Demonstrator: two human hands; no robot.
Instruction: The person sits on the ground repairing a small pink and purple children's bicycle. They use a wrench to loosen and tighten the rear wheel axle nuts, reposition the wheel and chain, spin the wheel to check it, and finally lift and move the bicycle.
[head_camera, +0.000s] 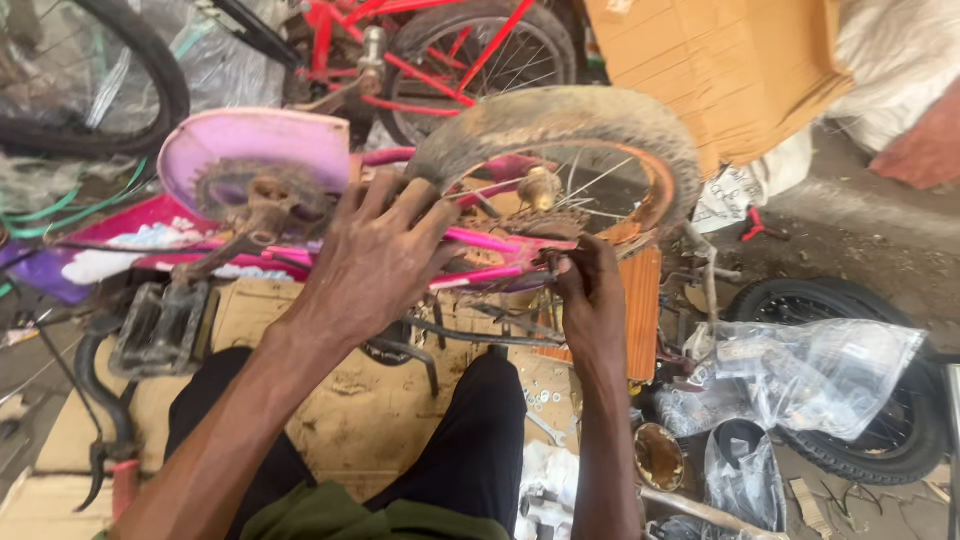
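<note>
Wheel (560, 150) right of the chainring (255, 195), pedal (160, 325) below it, cardboard (360, 410) underneath, bagged tyre (850, 385) at far right.

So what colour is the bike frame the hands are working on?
Bright pink frame, clearest in the head view.

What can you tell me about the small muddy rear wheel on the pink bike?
The small rear wheel with the mud-caked knobbly black tyre sits in the pink metal bicycle frame, which lies on its side. Its rim looks rusty orange, with thin silver spokes and a rusty sprocket at the hub. The left hand rests spread against the tyre and frame; the right hand is at the frame end below the hub.
</note>
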